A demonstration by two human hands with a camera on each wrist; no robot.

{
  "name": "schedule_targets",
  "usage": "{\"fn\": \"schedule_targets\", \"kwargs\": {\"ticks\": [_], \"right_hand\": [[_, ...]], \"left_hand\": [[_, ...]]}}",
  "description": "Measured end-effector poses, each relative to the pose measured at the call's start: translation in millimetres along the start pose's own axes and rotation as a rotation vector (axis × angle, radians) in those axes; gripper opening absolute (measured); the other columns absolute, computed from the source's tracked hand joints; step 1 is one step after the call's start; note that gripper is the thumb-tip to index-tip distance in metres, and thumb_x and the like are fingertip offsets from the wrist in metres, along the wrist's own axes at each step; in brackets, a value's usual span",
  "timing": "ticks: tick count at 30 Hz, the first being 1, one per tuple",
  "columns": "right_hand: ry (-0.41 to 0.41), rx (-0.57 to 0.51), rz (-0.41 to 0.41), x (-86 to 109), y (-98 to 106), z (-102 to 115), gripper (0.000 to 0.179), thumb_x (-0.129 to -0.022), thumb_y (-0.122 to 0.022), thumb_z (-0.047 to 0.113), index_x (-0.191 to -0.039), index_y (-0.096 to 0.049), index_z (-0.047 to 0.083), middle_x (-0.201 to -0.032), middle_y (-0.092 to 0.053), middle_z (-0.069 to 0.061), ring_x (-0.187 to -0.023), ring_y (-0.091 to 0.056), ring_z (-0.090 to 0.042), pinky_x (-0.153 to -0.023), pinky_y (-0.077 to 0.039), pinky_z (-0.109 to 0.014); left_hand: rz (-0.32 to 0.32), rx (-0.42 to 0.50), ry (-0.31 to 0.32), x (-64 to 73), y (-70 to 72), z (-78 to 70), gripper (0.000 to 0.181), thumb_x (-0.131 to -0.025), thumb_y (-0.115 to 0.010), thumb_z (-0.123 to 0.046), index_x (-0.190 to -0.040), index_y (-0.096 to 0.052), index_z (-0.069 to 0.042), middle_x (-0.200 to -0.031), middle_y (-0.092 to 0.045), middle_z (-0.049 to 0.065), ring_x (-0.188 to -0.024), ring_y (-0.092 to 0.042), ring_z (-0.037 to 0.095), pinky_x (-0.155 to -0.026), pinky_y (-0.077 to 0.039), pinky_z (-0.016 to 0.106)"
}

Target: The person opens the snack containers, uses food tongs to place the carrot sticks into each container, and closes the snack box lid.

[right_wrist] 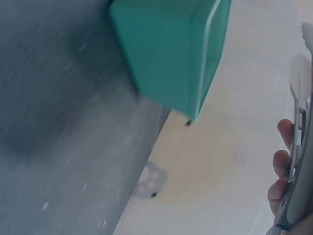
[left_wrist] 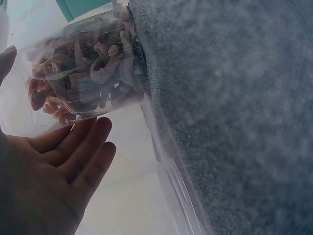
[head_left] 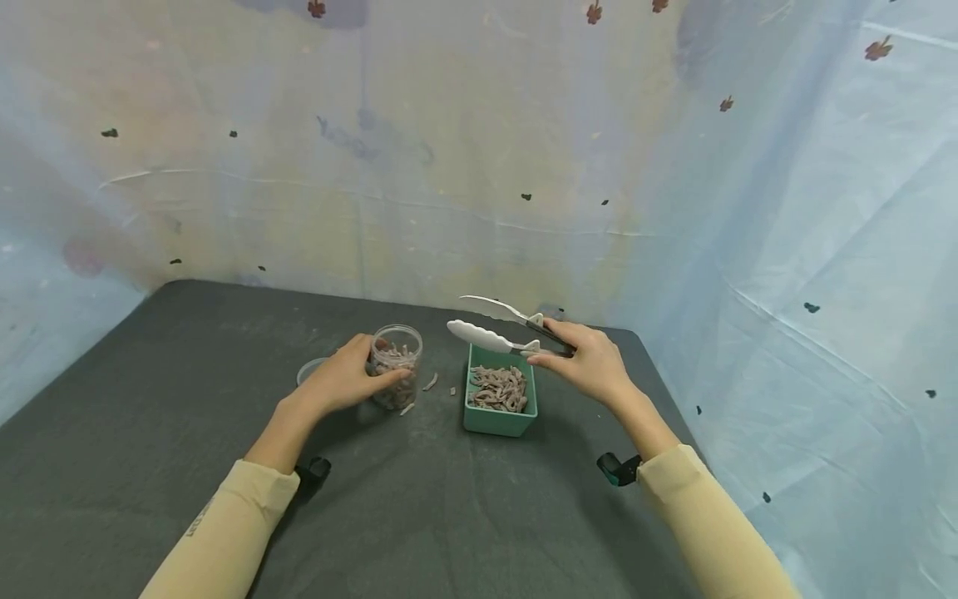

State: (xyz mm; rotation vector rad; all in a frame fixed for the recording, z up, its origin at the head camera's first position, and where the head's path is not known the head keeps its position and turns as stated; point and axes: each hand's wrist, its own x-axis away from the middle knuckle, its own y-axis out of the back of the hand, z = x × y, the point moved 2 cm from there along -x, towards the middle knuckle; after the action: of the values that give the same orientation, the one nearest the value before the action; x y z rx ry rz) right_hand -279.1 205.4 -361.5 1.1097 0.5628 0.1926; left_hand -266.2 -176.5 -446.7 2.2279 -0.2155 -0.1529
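Note:
My left hand (head_left: pixel 340 381) grips a clear plastic jar (head_left: pixel 397 339) standing on the dark table, thumb on one side and fingers round the other. Greyish-brown strips (left_wrist: pixel 100 68), like dried meat, fill much of the jar in the left wrist view. Tongs with white scalloped heads (head_left: pixel 482 336) are in my right hand (head_left: pixel 595 359), their arms spread apart and nothing between them. Below the tongs sits a green rectangular container (head_left: pixel 497 424), with a pile of the same strips (head_left: pixel 500 389) inside.
A round clear lid (head_left: pixel 308 368) lies left of the jar, partly behind my left hand. Several loose strips (head_left: pixel 430 382) are scattered between jar and container. A patterned sheet (head_left: pixel 419 166) hangs behind the table (head_left: pixel 419 516) and along its right side.

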Motion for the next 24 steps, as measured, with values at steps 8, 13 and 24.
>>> {"fn": "schedule_targets", "kwargs": {"ticks": [8, 13, 24], "right_hand": [[0.01, 0.126, 0.131, 11.1, 14.2, -25.4, 0.075, -0.089, -0.08, 0.05, -0.15, -0.058, 0.013, -0.145, -0.062, -0.015, -0.12, -0.065, -0.039, -0.082, -0.057, -0.055], [0.066, 0.201, 0.227, 11.2, 22.3, -33.2, 0.072, -0.089, -0.08, 0.051, -0.147, -0.061, 0.013, -0.14, -0.065, -0.015, -0.113, -0.068, -0.035, -0.078, -0.057, -0.05], [0.162, 0.3, 0.417, -5.1, 23.1, -23.9, 0.069, -0.088, -0.078, 0.056, -0.142, -0.067, 0.015, -0.138, -0.066, -0.016, -0.122, -0.065, -0.037, -0.084, -0.058, -0.053]], "left_hand": [[0.001, -0.003, -0.007, -0.4, -0.2, 1.1, 0.098, -0.093, -0.057, -0.077, -0.153, -0.042, -0.001, -0.152, -0.042, 0.027, -0.133, -0.051, 0.045, -0.101, -0.046, 0.064], [0.001, -0.007, -0.005, 0.6, 1.0, 0.1, 0.099, -0.093, -0.057, -0.077, -0.153, -0.042, 0.0, -0.154, -0.041, 0.028, -0.134, -0.049, 0.047, -0.102, -0.045, 0.065], [0.0, -0.005, -0.009, -0.7, -0.3, 0.6, 0.097, -0.093, -0.057, -0.077, -0.152, -0.043, -0.001, -0.152, -0.042, 0.026, -0.132, -0.051, 0.044, -0.101, -0.046, 0.064]]}}
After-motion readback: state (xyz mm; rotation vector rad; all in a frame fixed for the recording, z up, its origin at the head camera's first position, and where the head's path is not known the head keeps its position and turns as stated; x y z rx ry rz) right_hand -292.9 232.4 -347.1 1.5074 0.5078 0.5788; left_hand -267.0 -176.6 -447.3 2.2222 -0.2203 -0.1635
